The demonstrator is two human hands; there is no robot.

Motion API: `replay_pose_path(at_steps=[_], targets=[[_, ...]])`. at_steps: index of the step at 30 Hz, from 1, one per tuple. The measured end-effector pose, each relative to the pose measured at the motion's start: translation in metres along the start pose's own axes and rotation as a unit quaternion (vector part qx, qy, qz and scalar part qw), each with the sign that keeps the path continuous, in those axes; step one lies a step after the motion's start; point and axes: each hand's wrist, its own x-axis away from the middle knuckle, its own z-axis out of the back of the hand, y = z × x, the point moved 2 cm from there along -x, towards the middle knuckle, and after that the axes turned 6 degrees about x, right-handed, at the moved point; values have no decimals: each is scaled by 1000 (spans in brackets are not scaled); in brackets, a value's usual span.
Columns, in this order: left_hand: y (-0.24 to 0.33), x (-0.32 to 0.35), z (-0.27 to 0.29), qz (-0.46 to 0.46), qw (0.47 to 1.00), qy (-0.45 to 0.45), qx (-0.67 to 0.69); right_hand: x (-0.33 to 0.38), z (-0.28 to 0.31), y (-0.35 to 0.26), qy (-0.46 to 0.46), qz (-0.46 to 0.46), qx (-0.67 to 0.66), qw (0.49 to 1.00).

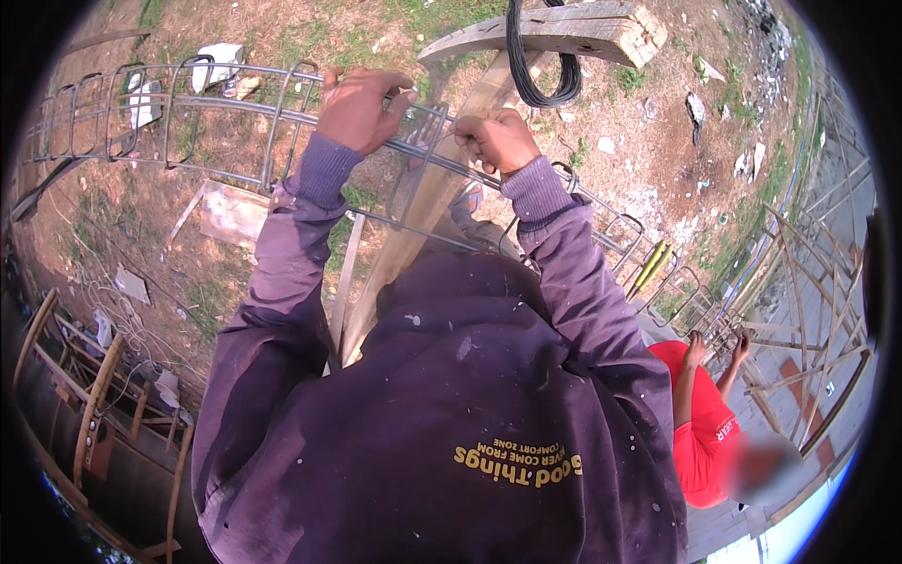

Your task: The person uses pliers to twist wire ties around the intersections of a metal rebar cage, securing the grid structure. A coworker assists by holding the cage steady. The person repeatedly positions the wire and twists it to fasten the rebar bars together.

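Note:
A long rebar cage (225, 113) of straight bars and square stirrups lies across a wooden trestle (564, 33), running from upper left to lower right. My left hand (362, 108) curls over the cage's top bar beside a stirrup. A little to the right, my right hand (498, 139) is closed in a fist around a bar where the cage crosses the trestle's slanted leg (423, 207). What else the fist may hold is hidden. A coil of black wire (545, 70) hangs from the trestle just above my right hand. My purple sleeves and hoodie fill the lower middle.
Another person in a red shirt (705, 423) holds the cage's lower right end with both hands (719, 346). Yellow-handled tools (650, 266) rest on the cage there. Wooden frames stand at lower left (85, 395) and right (808, 310). Bare ground carries scraps and rubble.

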Motion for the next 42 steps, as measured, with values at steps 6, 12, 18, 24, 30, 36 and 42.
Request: replay_pose_path(at_steps=[6,12,18,24,30,36,42], targets=[[0,-20,-13,60,984,-145,89,24,-6,-8,171,159,105,967],[7,-33,-25,-13,981,-142,128,39,-20,-12,243,177,201,932],[6,-32,-31,2,979,-136,150,58,-35,-18,226,220,180,932],[7,-26,-33,15,980,-111,165,62,-31,-24,198,246,190,930],[7,-22,-32,19,982,-95,160,44,3,-21,340,350,339,804],[16,-15,-28,16,989,-103,104,21,7,-13,391,358,360,768],[19,-1,-33,-4,992,-62,106,21,4,-8,379,323,340,798]])
